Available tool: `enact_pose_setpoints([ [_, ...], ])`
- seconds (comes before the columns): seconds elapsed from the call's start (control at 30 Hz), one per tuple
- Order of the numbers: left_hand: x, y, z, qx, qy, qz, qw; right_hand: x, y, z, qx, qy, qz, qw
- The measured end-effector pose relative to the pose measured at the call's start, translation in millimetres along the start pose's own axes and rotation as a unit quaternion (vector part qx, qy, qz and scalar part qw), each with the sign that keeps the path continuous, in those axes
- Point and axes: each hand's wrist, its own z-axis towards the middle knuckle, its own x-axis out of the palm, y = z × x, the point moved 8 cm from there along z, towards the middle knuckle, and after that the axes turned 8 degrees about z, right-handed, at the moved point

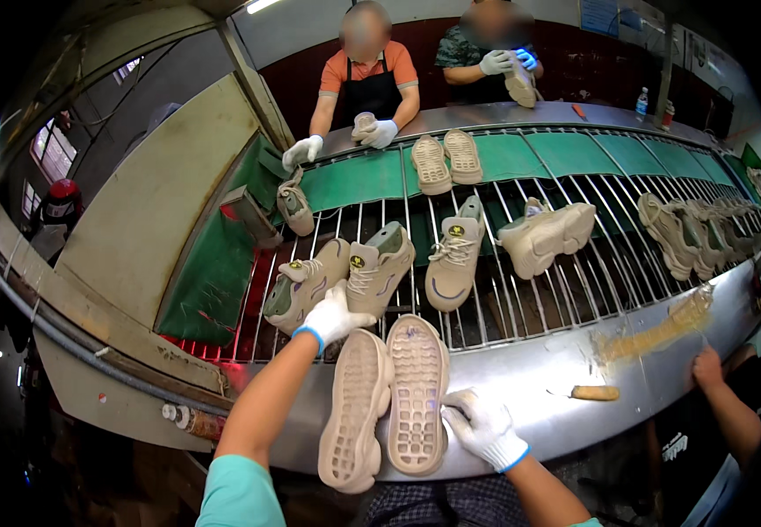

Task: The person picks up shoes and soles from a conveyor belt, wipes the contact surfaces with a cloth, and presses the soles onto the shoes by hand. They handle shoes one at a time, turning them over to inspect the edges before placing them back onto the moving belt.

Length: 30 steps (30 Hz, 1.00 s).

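**Placing soles at the conveyor edge**

The conveyor (574, 189), a bed of steel rods over green panels, runs beyond both my hands. Past my left hand (335, 318) I count four upright shoes in the near row; a fifth lies tipped further left by the green guard, and more crowd the far right end, too bunched to count. Two soles (389, 404), tread up and touching side by side, lie on the steel lip between my hands; a second pair sits across the belt near a co-worker's gloves.

My left hand, gloved, fingers spread wide, rests on the shoe (306, 285) just beyond the soles. My right hand (484, 428), gloved, fingers curled narrow, presses the near edge of the right sole; it grips nothing that I can see.

To do this step well, I judge: steady the shoe by its upper, keep the soles flat and paired, and keep fingers clear of the rod gaps.
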Motion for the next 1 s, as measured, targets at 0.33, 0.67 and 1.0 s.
enact_pose_setpoints([
  [0.33,-79,52,-12,0.106,-0.419,-0.019,0.902,-4,26,-66,0.039,-0.064,0.005,0.997],
  [0.67,40,211,1,0.025,-0.151,-0.554,0.818,12,50,-53,0.013,-0.021,-0.064,0.998],
  [1.0,-18,146,-16,-0.066,-0.119,-0.739,0.660,9,44,-55,0.036,-0.080,-0.010,0.996],
])
